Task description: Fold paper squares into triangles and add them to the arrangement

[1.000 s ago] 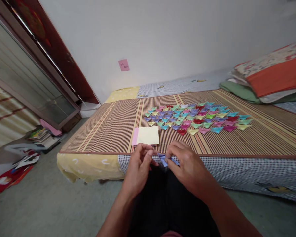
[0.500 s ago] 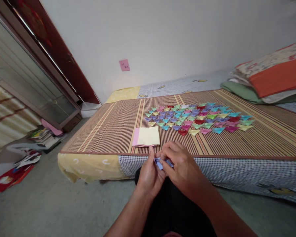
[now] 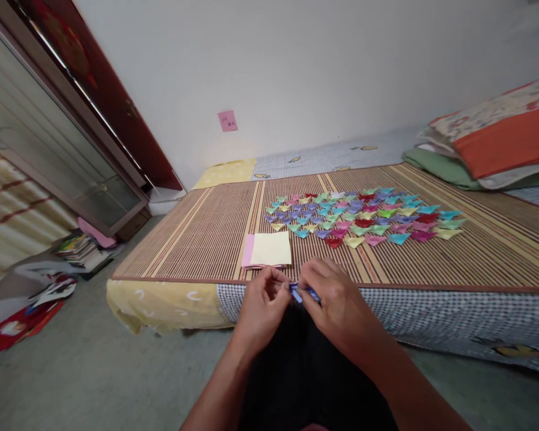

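A small piece of folded blue paper is pinched between my two hands, just in front of the bed's near edge. My left hand grips its left end between thumb and fingertips. On the other side my right hand pinches the right part, its fingers covering much of the paper. Just beyond my left hand lies a stack of square paper sheets, pale yellow on top with pink showing below. Farther back, many folded paper pieces in mixed colours stand in rows.
A striped woven mat covers the bed. Folded bedding is piled at the right end. A pink note sticks to the wall. Books and a red bag-like item lie at left near a glass-panelled door.
My left hand has turned from an open-palmed hold to a fingertip pinch on the blue paper's left end. My right hand has shifted slightly right, still pinching it.
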`<state>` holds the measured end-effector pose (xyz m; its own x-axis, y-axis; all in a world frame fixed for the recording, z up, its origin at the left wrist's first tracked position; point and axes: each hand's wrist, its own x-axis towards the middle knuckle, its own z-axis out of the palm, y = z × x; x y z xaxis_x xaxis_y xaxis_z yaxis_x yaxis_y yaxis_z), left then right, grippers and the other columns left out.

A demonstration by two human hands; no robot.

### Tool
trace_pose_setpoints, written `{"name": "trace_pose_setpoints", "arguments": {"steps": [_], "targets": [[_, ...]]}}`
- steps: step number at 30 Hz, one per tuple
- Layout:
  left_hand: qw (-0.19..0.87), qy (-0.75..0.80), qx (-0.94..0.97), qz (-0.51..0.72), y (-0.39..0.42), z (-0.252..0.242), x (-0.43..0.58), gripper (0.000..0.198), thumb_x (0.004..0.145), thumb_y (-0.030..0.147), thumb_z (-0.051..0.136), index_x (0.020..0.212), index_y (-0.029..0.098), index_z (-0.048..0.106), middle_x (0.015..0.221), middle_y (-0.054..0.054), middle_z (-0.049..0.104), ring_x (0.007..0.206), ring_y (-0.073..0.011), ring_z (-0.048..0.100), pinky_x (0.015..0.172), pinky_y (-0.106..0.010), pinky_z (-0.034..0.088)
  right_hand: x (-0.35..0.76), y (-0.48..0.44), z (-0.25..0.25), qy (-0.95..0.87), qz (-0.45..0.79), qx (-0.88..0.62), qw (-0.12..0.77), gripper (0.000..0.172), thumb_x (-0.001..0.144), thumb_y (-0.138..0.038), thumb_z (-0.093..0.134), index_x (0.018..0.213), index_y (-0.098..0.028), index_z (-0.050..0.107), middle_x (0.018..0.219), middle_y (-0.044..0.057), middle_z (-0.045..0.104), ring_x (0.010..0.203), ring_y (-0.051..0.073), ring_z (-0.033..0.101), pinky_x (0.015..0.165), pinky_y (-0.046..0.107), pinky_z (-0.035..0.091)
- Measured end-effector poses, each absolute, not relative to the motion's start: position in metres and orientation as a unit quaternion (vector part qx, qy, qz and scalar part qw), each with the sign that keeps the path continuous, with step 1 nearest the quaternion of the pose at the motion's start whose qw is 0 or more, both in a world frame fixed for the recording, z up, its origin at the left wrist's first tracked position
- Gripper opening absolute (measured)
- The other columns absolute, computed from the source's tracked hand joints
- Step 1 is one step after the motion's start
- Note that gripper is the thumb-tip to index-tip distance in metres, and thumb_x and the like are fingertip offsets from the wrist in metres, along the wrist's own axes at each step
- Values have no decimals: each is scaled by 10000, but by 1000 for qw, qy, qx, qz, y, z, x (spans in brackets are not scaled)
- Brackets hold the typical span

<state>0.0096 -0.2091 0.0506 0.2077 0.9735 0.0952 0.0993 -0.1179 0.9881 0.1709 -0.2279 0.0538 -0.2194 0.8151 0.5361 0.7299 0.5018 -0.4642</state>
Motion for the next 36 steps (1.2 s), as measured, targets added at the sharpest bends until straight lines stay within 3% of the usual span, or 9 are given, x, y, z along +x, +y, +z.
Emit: {"name": "trace_pose_setpoints", "arguments": {"steps": [9, 24, 28, 33, 36], "targets": [[383, 509, 611, 469, -213, 42, 22, 130, 839, 247, 604, 746, 213, 519, 644, 26, 557, 564, -135, 507, 551, -245, 382, 167, -230, 51, -784, 40, -495, 372, 202, 888, -35, 609, 777, -186, 534, 858, 65, 618, 840, 244, 524, 735, 356, 351], [415, 476, 618, 469, -220, 45, 29, 104, 888, 217, 611, 805, 197, 553, 735, 7, 603, 664, -137, 554, 631, -239, 435, 170, -229, 50, -776, 81, -494, 383, 193, 904, -42, 611, 790, -186, 551, 850, 53, 655, 871, 248, 557, 763, 360, 362], [475, 443, 589, 481, -216, 47, 27, 189, 902, 334, 682, 840, 181, 589, 779, -4, 622, 723, -139, 581, 680, -242, 482, 174, -227, 51, -767, 118, -496, 390, 206, 905, -35, 598, 788, -194, 540, 854, 48, 649, 881, 248, 547, 773, 364, 376], [600, 422, 451, 508, -210, 43, 19, 468, 838, 594, 734, 995, 158, 667, 950, -70, 697, 815, -178, 655, 709, -299, 570, 179, -225, 50, -744, 155, -484, 433, 247, 872, -6, 604, 756, -208, 523, 860, 39, 637, 881, 235, 536, 788, 355, 402], [654, 401, 404, 497, -210, 39, 17, 525, 779, 599, 797, 1019, 139, 713, 964, -84, 714, 793, -183, 679, 722, -325, 594, 179, -223, 50, -735, 157, -482, 451, 251, 850, 7, 604, 749, -213, 537, 871, 39, 624, 897, 240, 533, 797, 357, 411]]}}
